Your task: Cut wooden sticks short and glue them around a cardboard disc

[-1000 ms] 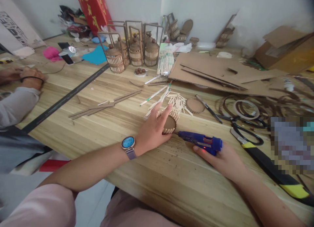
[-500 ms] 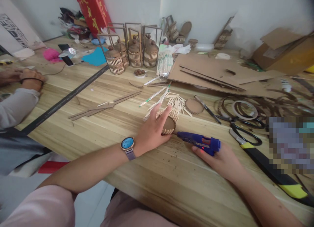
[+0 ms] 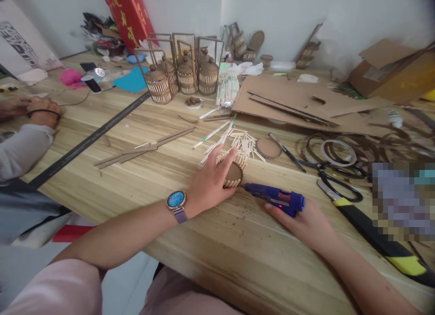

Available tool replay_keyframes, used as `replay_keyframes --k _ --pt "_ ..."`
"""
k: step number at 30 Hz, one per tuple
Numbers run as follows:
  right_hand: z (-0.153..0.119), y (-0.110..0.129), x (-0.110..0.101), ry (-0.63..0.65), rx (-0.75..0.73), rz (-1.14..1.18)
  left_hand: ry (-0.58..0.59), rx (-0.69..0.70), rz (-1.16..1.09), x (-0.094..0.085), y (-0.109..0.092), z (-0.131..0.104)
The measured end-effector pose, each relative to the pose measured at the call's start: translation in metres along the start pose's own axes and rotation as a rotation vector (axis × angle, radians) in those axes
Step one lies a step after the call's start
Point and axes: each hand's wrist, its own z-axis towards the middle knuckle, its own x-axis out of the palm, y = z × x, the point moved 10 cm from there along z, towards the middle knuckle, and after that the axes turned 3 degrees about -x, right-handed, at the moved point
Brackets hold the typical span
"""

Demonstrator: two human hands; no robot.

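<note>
My left hand (image 3: 212, 181) holds a round cardboard piece (image 3: 234, 173) on the table, its rim lined with short wooden sticks. The hand covers the left part of the piece. A blue hot glue gun (image 3: 275, 197) is in my right hand (image 3: 306, 224), a red light glowing on its side. Its nozzle meets or nearly meets the stick-lined rim at the lower right. Just beyond the piece lies a pile of short wooden sticks (image 3: 246, 142). A second cardboard disc (image 3: 268, 147) rests to the right of that pile.
Several lidded stick-and-cardboard baskets (image 3: 188, 77) stand at the back. Cardboard sheets (image 3: 288, 97) lie behind the pile. To the right are black-handled scissors (image 3: 343, 186), a yellow-black cutter (image 3: 370, 229) and a tape roll (image 3: 339, 152). Another person's hands (image 3: 42, 111) are at the far left.
Almost nothing differs. The view has shifted very slightly, and both hands keep their places at the round piece with the glue gun at its rim.
</note>
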Motion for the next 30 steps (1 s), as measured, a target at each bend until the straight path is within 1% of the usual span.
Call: replay_keyframes --k 5,13,21,24,26,28,30 --pt "-0.001 0.000 -0.002 -0.034 -0.012 -0.013 0.006 -0.003 -0.006 0.000 0.000 0.000" --pt "0.000 0.002 -0.001 -0.027 -0.029 -0.012 0.005 0.006 0.010 0.001 0.000 -0.001" --pt "0.001 0.004 -0.003 -0.037 -0.004 -0.008 0.006 0.007 0.016 0.001 0.001 0.000" --pt "0.002 0.002 -0.001 -0.029 0.023 0.014 0.007 0.004 0.019 0.001 0.001 0.000" --pt "0.002 -0.001 -0.004 -0.067 0.055 0.051 0.012 0.000 0.015 0.001 0.001 0.000" --pt "0.001 -0.007 -0.011 -0.116 0.103 0.114 0.023 -0.007 0.006 0.002 0.001 -0.001" --pt "-0.003 -0.018 -0.014 -0.095 0.181 0.207 0.032 -0.016 -0.005 0.002 0.002 -0.001"
